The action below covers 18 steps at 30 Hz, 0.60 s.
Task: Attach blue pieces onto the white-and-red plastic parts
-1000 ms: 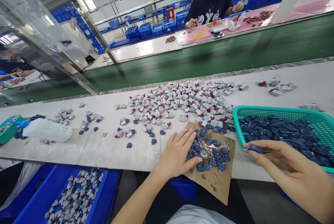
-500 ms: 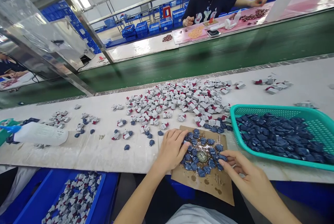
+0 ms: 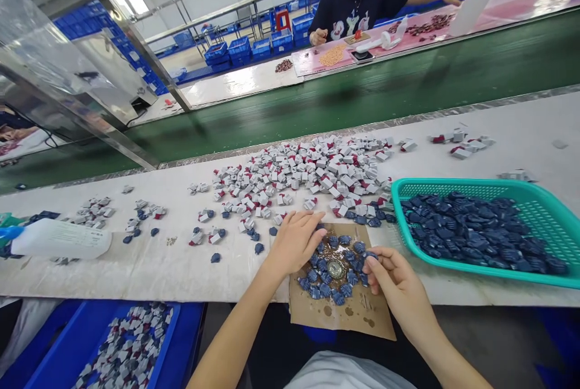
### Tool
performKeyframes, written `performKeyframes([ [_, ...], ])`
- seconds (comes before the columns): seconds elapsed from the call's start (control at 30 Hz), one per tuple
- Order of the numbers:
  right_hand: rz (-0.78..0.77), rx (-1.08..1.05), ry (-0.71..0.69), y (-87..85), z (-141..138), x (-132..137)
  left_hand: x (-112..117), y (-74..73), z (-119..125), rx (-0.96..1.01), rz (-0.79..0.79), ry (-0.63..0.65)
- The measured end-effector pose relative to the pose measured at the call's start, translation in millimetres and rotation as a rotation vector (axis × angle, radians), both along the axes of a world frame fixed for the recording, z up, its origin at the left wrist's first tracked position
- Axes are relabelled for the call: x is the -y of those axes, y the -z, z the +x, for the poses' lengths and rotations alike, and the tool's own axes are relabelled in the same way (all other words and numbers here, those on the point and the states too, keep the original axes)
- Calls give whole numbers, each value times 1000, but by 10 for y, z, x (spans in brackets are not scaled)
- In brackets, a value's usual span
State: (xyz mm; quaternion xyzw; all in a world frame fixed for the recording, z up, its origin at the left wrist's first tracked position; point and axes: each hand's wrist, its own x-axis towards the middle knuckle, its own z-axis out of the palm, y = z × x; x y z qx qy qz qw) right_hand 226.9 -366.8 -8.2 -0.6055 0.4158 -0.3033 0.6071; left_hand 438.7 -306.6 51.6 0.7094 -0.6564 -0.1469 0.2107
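Both our hands now sit on the cardboard sheet; a second ago our right hand was out at the teal basket pinching a dark blue piece, and it has come back to the cluster. Our left hand has barely shifted, fingers spread flat over the blue pieces ringed around a small round metal cap. Right fingers curl narrow at the cluster's edge, probably setting a piece down, though we cannot see it clearly. So the ring has likely gained one more piece. Beyond lies the pile of white-and-red parts.
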Motion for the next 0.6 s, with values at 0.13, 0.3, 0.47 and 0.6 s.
performKeyframes([
  [0.13,-7,28,4,-37,62,-5,-51,20,186,53,-94,-162],
  [0.3,-59,18,120,-116,30,-6,197,37,316,92,-83,-253],
  [0.47,-77,-10,149,-154,-40,-20,446,80,225,4,-6,-245],
  [0.6,-80,-25,129,-147,-93,-16,377,113,191,-214,-52,-321],
])
